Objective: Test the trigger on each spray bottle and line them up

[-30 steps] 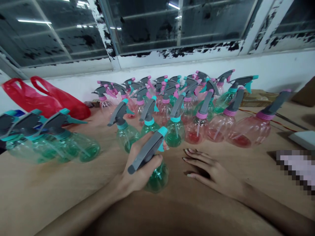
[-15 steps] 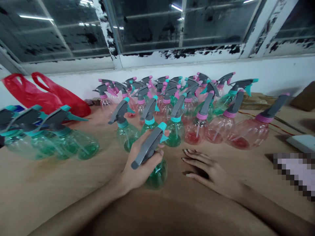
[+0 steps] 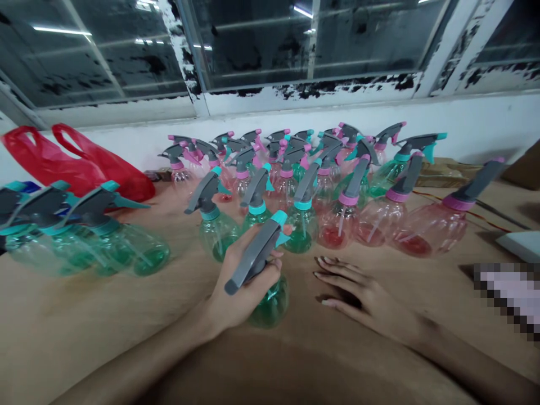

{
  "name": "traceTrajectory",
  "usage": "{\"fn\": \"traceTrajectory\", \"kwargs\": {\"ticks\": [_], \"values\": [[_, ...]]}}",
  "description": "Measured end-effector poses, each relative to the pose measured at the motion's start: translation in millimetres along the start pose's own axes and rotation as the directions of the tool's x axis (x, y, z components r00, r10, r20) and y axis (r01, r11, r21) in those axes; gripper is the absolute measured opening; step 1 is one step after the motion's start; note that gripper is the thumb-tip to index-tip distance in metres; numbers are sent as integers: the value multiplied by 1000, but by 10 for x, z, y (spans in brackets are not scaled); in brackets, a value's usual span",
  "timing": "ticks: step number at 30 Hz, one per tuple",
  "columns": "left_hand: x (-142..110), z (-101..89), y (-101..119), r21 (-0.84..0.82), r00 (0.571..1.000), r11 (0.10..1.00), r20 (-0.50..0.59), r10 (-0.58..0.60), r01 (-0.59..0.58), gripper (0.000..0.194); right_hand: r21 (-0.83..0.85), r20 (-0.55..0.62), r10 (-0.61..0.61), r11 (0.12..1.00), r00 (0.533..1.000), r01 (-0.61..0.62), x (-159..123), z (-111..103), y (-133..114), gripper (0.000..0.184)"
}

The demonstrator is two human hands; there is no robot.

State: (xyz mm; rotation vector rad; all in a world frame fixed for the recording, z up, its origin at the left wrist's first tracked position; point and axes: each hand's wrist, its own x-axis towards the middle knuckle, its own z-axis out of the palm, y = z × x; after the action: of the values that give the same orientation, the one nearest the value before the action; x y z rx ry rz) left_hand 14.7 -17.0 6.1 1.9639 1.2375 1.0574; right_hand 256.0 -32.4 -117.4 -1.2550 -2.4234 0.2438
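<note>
A clear green spray bottle (image 3: 272, 306) with a grey head and turquoise nozzle stands on the table in front of me. My left hand (image 3: 242, 284) is wrapped round its neck, below the spray head, and hides the collar. To the right, my right hand (image 3: 358, 292) rests on the tabletop with its fingers spread, holding nothing. Just beyond both hands is a row of spray bottles: green ones such as the green bottle (image 3: 300, 233) and pink ones such as the pink bottle (image 3: 337, 230). Several more crowd behind them.
On the left stand several green spray bottles (image 3: 147, 250), with a red plastic bag (image 3: 113, 174) behind them. A cardboard box (image 3: 442, 173), thin wires and a white object (image 3: 521, 244) lie on the right. A blurred-out patch (image 3: 512, 292) sits at the right edge. White wall and windows rise behind.
My left hand keeps its hold on the green spray bottle, and my right hand stays flat on the table. The view has shifted only slightly.
</note>
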Motion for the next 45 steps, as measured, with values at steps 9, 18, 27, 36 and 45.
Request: {"fn": "traceTrajectory", "kwargs": {"ticks": [9, 18, 27, 36, 45], "values": [[22, -4, -20, -4, 1000, 1000, 11, -10, 10, 12, 32, -6, 4, 999, 1000, -4, -2, 3, 14, 44], [31, -13, -54, 5, 1000, 1000, 27, 0, -1, 10, 60, -25, 20, 998, 999, -18, 2, -7, -7, 44], [36, -5, -35, 1, 1000, 1000, 22, 9, -9, 12, 27, 3, 10, 1000, 1000, -11, 1, -12, -12, 44], [17, -15, -6, -13, 998, 999, 23, -50, 50, 13, 61, -24, 15, 998, 1000, -13, 1, -12, -6, 44], [58, -56, -5, -6, 998, 999, 59, 35, -35, 19, 61, -28, 21, 998, 999, -20, -1, -11, -10, 44]]}}
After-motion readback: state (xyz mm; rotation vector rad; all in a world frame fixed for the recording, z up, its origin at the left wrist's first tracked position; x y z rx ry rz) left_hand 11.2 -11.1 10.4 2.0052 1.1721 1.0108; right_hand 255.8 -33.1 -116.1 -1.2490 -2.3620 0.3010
